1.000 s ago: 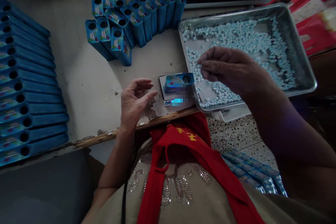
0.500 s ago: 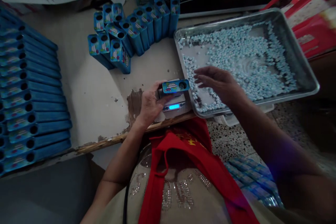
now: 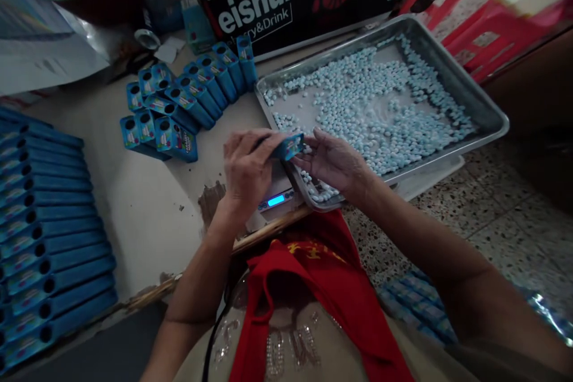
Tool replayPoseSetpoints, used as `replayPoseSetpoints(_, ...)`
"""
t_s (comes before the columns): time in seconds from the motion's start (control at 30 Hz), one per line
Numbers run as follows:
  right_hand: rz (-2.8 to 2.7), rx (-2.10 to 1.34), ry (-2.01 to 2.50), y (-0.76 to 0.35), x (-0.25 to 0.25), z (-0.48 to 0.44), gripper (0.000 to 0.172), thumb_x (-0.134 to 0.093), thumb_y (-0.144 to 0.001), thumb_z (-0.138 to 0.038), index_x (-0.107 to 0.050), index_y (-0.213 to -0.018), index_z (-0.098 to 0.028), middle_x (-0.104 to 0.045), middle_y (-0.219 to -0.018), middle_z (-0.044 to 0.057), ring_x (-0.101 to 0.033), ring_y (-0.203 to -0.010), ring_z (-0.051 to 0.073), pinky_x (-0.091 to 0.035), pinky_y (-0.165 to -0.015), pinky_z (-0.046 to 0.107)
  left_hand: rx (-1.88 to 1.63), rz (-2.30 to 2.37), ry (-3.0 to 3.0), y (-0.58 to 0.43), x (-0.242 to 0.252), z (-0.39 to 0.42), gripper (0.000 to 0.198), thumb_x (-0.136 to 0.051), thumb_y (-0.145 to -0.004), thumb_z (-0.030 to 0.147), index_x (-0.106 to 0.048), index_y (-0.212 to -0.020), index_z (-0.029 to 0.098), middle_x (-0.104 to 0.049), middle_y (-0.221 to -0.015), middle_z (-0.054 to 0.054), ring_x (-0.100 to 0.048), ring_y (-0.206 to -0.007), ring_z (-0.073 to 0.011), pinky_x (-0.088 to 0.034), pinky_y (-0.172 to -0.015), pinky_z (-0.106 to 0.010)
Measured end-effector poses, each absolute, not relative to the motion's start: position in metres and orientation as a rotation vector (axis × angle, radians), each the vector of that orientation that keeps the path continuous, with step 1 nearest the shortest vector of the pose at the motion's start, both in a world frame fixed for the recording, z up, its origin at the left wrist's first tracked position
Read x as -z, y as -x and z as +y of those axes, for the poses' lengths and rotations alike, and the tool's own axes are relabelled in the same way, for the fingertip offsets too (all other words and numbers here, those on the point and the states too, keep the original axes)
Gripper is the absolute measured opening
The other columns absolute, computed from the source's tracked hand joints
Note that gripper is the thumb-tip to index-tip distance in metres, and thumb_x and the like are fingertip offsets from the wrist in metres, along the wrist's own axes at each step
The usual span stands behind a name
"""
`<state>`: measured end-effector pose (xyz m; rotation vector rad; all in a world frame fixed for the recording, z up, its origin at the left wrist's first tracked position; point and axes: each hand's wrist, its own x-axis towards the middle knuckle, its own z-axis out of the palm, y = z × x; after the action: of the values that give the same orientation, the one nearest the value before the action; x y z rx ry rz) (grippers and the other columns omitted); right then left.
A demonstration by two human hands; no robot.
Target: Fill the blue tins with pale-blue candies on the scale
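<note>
A small blue box [image 3: 289,147] is tilted sideways over the near left part of a metal tray [image 3: 474,80], its printed end toward the right. My left hand [image 3: 248,164] is wrapped round it from above. My right hand [image 3: 333,161] is palm up beside that end, fingers spread and fingertips close to the box; a few pale candies show near the fingertips. Many light blue and white candies [image 3: 353,107] lie in the tray. Below my left hand is a scale with a lit blue display [image 3: 276,200], its upper part hidden.
Several blue boxes [image 3: 179,137] stand at the back left of the table [image 3: 143,215], and a long row [image 3: 62,221] lies at the far left. A black printed carton [image 3: 313,6] is behind the tray; red stools [image 3: 487,30] are at the right.
My left hand has lifted the box off the scale and tipped it toward the tray. My right hand has turned palm up and come in beside it. The camera view has shifted.
</note>
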<state>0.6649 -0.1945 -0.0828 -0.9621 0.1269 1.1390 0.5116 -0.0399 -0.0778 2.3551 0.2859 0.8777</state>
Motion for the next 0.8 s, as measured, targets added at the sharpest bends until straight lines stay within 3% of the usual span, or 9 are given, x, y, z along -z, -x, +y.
replayPoseSetpoints(0.13,0.068,-1.178,0.984,-0.669,0.085,-0.2,0.025,-0.079,-0.108,-0.05,-0.078,-0.099,-0.026,-0.086,-0.106,0.012,-0.083,-0.107,0.026,-0.075,-0.094,0.039,-0.916,0.517,-1.944,-0.495,0.095,-0.043,0.034,-0.095,-0.101,0.041,-0.088,-0.133,0.031,-0.085,-0.129,-0.006,-0.08,-0.122,-0.0303,-0.065,-0.114,-0.043)
replayPoseSetpoints(0.3,-0.019,-1.176,1.042,-0.676,0.096,-0.209,0.022,-0.078,-0.105,-0.048,-0.082,-0.106,-0.026,-0.086,-0.108,0.012,-0.083,-0.104,0.026,-0.075,-0.088,0.038,-0.87,0.696,-1.512,-0.476,0.133,-0.055,0.06,-0.104,-0.088,0.055,-0.077,-0.134,0.028,-0.085,-0.129,-0.007,-0.085,-0.116,-0.0264,-0.072,-0.104,-0.038)
replayPoseSetpoints(0.4,-0.076,-1.216,1.098,-0.679,0.098,-0.214,0.016,-0.081,-0.099,-0.034,-0.084,-0.111,-0.025,-0.084,-0.103,0.007,-0.075,-0.085,0.018,-0.069,-0.074,0.027,-0.824,0.678,-1.476,-0.467,0.148,-0.061,0.06,-0.106,-0.086,0.05,-0.075,-0.133,0.029,-0.086,-0.124,-0.006,-0.086,-0.112,-0.0258,-0.074,-0.104,-0.041)
replayPoseSetpoints(0.53,-0.17,-1.231,1.148,-0.68,0.09,-0.219,0.021,-0.086,-0.091,-0.022,-0.085,-0.111,-0.025,-0.08,-0.092,0.002,-0.057,-0.067,0.012,-0.054,-0.058,0.022,-0.78,0.626,-1.484,-0.461,0.149,-0.063,0.058,-0.107,-0.086,0.045,-0.077,-0.133,0.028,-0.086,-0.12,-0.006,-0.086,-0.11,-0.0265,-0.075,-0.103,-0.044)
replayPoseSetpoints(0.6,-0.252,-1.195,1.183,-0.679,0.081,-0.22,0.014,-0.092,-0.094,-0.027,-0.082,-0.103,-0.026,-0.079,-0.088,0.001,-0.056,-0.065,0.011,-0.051,-0.058,0.023,-0.771,0.596,-1.503,-0.458,0.145,-0.061,0.062,-0.109,-0.085,0.048,-0.079,-0.135,0.027,-0.086,-0.127,-0.007,-0.086,-0.116,-0.0274,-0.074,-0.108,-0.045)
replayPoseSetpoints(0.73,-0.55,-1.183,1.333,-0.682,0.058,-0.217,0.034,-0.097,-0.1,-0.048,-0.072,-0.089,-0.027,-0.077,-0.08,0.002,-0.051,-0.059,0.013,-0.043,-0.054,0.028,-0.799,0.634,-1.567,-0.44,0.137,-0.052,0.077,-0.114,-0.079,0.053,-0.077,-0.143,0.03,-0.084,-0.14,-0.009,-0.082,-0.136,-0.0298,-0.069,-0.12,-0.045)
replayPoseSetpoints(0.8,-0.71,-1.177,1.461,-0.688,0.047,-0.215,0.034,-0.095,-0.101,-0.048,-0.074,-0.087,-0.026,-0.076,-0.077,0.003,-0.048,-0.057,0.013,-0.037,-0.053,0.03,-0.811,0.713,-1.584,-0.428,0.135,-0.047,0.074,-0.113,-0.081,0.054,-0.077,-0.141,0.03,-0.085,-0.136,-0.009,-0.082,-0.135,-0.0292,-0.068,-0.119,-0.043)
